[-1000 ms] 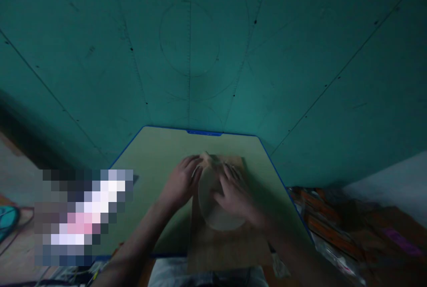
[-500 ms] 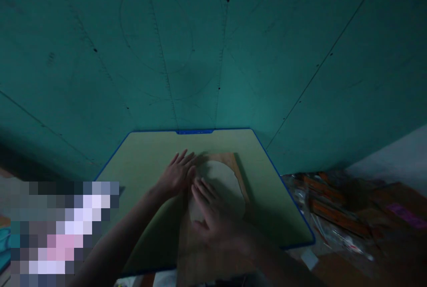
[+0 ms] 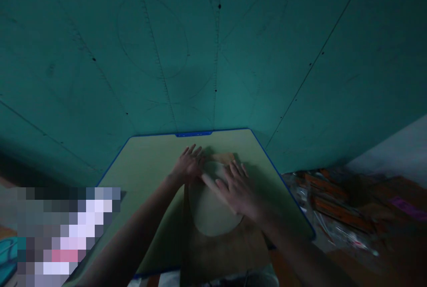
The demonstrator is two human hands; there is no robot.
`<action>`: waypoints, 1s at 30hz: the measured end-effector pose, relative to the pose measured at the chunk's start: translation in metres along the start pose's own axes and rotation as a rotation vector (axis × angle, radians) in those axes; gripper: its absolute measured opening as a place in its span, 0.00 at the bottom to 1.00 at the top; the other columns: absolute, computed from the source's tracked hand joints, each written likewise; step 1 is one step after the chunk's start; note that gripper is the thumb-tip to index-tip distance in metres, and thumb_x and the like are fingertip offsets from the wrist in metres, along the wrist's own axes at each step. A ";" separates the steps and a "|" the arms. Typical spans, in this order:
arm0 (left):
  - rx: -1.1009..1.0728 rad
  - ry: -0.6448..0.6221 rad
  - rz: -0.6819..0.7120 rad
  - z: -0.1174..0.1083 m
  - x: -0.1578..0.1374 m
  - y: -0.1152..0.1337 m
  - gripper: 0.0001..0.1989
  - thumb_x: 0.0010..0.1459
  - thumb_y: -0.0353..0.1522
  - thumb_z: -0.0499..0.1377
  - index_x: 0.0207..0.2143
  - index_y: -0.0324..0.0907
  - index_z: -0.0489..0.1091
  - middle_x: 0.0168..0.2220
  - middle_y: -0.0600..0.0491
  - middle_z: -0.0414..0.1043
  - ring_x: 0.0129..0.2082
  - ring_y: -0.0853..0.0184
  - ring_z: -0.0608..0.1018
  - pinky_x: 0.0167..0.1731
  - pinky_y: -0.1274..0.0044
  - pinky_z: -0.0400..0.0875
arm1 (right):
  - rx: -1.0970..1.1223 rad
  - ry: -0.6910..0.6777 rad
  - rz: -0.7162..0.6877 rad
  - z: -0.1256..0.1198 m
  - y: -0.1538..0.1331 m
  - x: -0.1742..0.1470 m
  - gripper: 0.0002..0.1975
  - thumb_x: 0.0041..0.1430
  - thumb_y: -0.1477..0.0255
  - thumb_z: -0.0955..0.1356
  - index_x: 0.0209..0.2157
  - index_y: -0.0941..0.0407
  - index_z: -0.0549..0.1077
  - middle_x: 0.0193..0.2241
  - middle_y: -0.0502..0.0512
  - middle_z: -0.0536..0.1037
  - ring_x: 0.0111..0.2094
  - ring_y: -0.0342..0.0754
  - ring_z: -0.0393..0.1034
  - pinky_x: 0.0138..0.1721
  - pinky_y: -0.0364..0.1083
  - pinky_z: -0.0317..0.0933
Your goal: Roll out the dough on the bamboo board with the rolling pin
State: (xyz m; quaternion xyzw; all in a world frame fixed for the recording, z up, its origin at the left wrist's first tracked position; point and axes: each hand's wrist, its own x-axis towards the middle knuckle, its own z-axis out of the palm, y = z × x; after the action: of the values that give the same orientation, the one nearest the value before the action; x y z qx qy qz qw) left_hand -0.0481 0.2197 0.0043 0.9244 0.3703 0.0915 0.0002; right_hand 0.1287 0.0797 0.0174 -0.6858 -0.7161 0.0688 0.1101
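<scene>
A round, pale sheet of dough (image 3: 213, 220) lies flat on a wooden board (image 3: 220, 256). Across the dough, slanting from upper left to lower right, runs a pale rod that looks like a thin rolling pin (image 3: 213, 187); its ends are partly hidden by my hands. My left hand (image 3: 189, 164) is at the rod's upper end, by the dough's left far edge, fingers stretched forward. Over the right side of the dough, my right hand (image 3: 238, 189) rests on the rod's lower part with its fingers spread. Neither hand wraps around anything visible.
Beneath the board stands a pale tabletop with a blue rim (image 3: 147, 158), against a green wall (image 3: 200, 55) with drawn lines. Plastic-wrapped orange-brown items (image 3: 340, 211) and cardboard (image 3: 400, 193) lie on the right. A blurred patch covers the lower left.
My right hand has moved right and away from me, uncovering the rod and the dough's near part. My left hand has shifted slightly right and forward. The view has moved a little.
</scene>
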 end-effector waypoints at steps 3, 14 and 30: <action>-0.015 -0.008 -0.007 -0.004 -0.047 -0.009 0.23 0.72 0.35 0.43 0.59 0.44 0.71 0.63 0.47 0.69 0.69 0.50 0.59 0.65 0.50 0.56 | 0.073 0.004 -0.021 0.015 -0.028 -0.021 0.35 0.70 0.56 0.60 0.66 0.69 0.62 0.68 0.76 0.58 0.71 0.68 0.46 0.70 0.68 0.39; 0.073 0.093 0.062 -0.003 -0.099 -0.010 0.34 0.70 0.51 0.46 0.67 0.37 0.59 0.66 0.40 0.63 0.68 0.51 0.62 0.65 0.58 0.60 | -0.018 0.035 -0.213 0.008 -0.005 -0.003 0.40 0.62 0.49 0.68 0.66 0.60 0.64 0.67 0.70 0.62 0.69 0.67 0.51 0.69 0.66 0.43; 0.154 0.345 0.069 0.004 -0.155 0.072 0.37 0.71 0.48 0.41 0.69 0.28 0.50 0.63 0.31 0.66 0.62 0.46 0.71 0.57 0.57 0.69 | -0.030 -0.020 -0.259 -0.003 0.032 -0.040 0.34 0.72 0.58 0.59 0.69 0.66 0.57 0.70 0.67 0.55 0.71 0.57 0.47 0.70 0.56 0.47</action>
State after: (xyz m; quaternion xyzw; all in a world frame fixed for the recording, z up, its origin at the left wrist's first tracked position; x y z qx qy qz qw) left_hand -0.1083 0.0619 -0.0209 0.9044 0.3388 0.2201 -0.1372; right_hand 0.1620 0.0415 0.0095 -0.5882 -0.8008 0.0505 0.1006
